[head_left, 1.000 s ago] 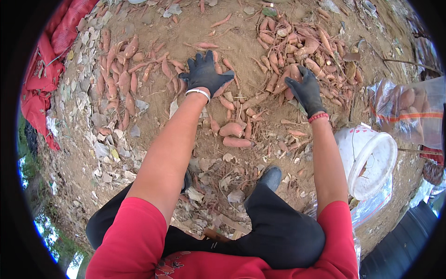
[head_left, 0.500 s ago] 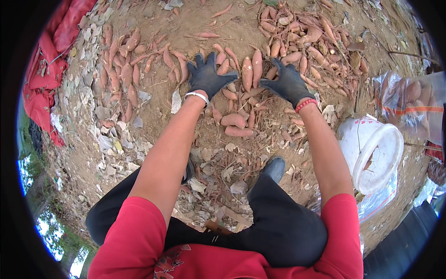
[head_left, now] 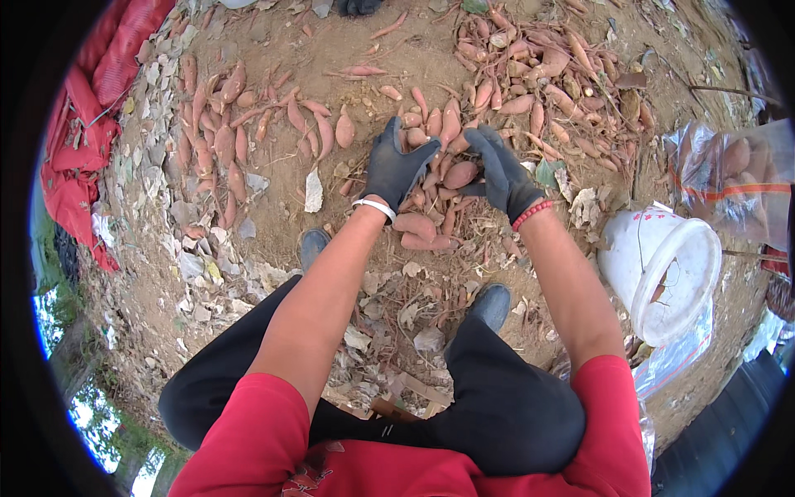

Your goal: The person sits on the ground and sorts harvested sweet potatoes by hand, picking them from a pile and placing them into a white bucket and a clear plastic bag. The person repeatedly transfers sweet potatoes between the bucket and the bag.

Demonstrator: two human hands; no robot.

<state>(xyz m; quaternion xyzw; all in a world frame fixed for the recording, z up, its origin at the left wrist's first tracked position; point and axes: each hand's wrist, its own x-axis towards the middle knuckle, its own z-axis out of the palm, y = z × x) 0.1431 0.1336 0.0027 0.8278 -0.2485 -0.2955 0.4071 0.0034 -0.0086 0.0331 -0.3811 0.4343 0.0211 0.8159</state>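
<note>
In the head view my left hand (head_left: 399, 166), in a dark glove, curves around the left side of several pink sweet potatoes (head_left: 460, 175) on the dirt. My right hand (head_left: 499, 170), also gloved, is cupped against their right side, fingers bent onto them. Both hands are closed around the tubers, with some fingertips hidden among them. Loose sweet potatoes (head_left: 418, 225) lie just below the hands. A dense pile of sweet potatoes and roots (head_left: 553, 65) is beyond my right hand, and a looser spread (head_left: 224, 145) lies to the left of my left hand.
Red mesh sacks (head_left: 91, 132) are at the left. At the right are a white bucket (head_left: 626, 248) on its side, a clear bag of sweet potatoes (head_left: 737, 174) and sticks (head_left: 733, 89). My boots (head_left: 489, 306) are below the tubers. A dark thing (head_left: 356, 7) at the top edge is unclear.
My hands were spread apart with fingers fanned; they have drawn inward and down, bringing tubers together between them. A dark thing has appeared at the top edge.
</note>
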